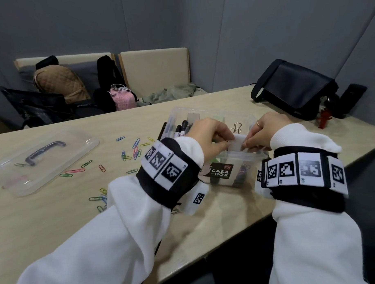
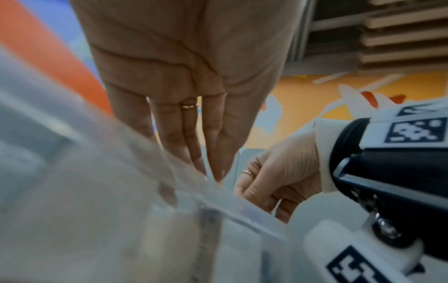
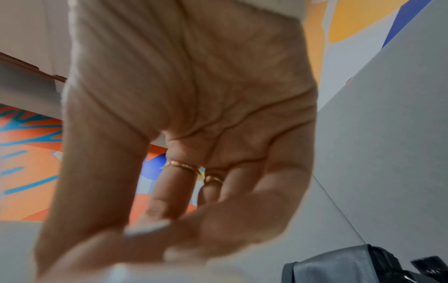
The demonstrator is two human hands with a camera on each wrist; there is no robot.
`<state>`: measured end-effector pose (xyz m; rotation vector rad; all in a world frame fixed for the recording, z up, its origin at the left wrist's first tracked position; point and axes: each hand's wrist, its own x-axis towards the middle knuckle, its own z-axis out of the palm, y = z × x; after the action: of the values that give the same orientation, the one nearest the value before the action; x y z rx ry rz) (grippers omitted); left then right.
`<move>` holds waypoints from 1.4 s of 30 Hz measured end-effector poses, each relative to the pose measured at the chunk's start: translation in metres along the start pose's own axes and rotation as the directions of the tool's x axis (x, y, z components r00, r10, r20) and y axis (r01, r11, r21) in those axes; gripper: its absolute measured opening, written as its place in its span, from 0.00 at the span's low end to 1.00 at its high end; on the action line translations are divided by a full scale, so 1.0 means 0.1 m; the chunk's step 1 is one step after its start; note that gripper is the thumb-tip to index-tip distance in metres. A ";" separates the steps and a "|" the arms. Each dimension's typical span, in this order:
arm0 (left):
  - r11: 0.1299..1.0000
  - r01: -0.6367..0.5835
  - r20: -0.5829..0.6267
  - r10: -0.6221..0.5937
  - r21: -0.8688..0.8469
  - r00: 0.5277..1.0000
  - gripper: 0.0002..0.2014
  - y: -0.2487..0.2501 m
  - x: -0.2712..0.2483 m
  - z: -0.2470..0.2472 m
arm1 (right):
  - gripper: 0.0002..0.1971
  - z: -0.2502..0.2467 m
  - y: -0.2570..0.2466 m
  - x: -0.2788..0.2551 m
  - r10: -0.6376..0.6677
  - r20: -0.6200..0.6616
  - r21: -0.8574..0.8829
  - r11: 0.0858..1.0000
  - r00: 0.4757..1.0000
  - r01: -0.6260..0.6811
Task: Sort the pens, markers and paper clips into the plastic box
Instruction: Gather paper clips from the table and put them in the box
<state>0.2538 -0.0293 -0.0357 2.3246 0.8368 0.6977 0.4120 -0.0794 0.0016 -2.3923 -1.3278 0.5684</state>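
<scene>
A clear plastic box (image 1: 220, 173) labelled CASA BOX stands on the table in front of me. Black markers (image 1: 182, 129) lie in its left part, binder clips (image 1: 237, 126) in the far part, and some coloured clips (image 1: 243, 172) at the near right. A white divider piece (image 1: 237, 142) stands up out of the box. My left hand (image 1: 210, 134) pinches its left end and my right hand (image 1: 261, 131) pinches its right end. In the left wrist view my left hand (image 2: 194, 95) reaches down to the box wall (image 2: 97, 191). In the right wrist view my right hand (image 3: 194, 114) is curled.
Coloured paper clips (image 1: 131, 152) lie scattered on the table left of the box, some near my left sleeve. The clear lid (image 1: 41, 158) with a dark handle lies at the far left. A black bag (image 1: 294, 88) sits at the back right. The table's near edge runs under my forearms.
</scene>
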 end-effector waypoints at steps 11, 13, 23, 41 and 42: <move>0.992 0.077 -0.168 -0.060 0.101 0.984 0.06 -0.45 -0.63 -0.74 | 0.08 0.25 -0.67 -0.32 -0.317 -0.029 -0.182 0.934 0.948 0.307; 0.979 0.135 -0.207 -0.102 0.152 0.973 0.08 -0.61 -0.71 -0.83 | 0.08 0.43 -0.80 -0.38 -0.348 0.059 -0.224 0.909 0.936 0.352; 0.766 0.544 -0.189 -0.511 0.343 0.839 0.14 -1.51 -1.05 -1.19 | 0.13 1.15 -1.09 -0.40 -0.461 -0.016 -0.458 0.792 0.887 0.403; 0.521 0.619 0.159 -0.825 0.588 0.543 0.20 -1.81 -1.39 -1.34 | 0.06 1.14 -1.06 -0.38 -0.459 -0.022 -0.453 0.797 0.888 0.400; 0.520 0.593 0.184 -0.826 0.614 0.534 0.21 -1.76 -1.38 -1.25 | 0.06 1.13 -1.07 -0.39 -0.464 -0.015 -0.459 0.790 0.886 0.406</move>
<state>0.0133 0.0301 -0.1009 2.0300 1.7488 -0.5059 0.2598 -0.0474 -0.0374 -2.2589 -2.0461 -0.0329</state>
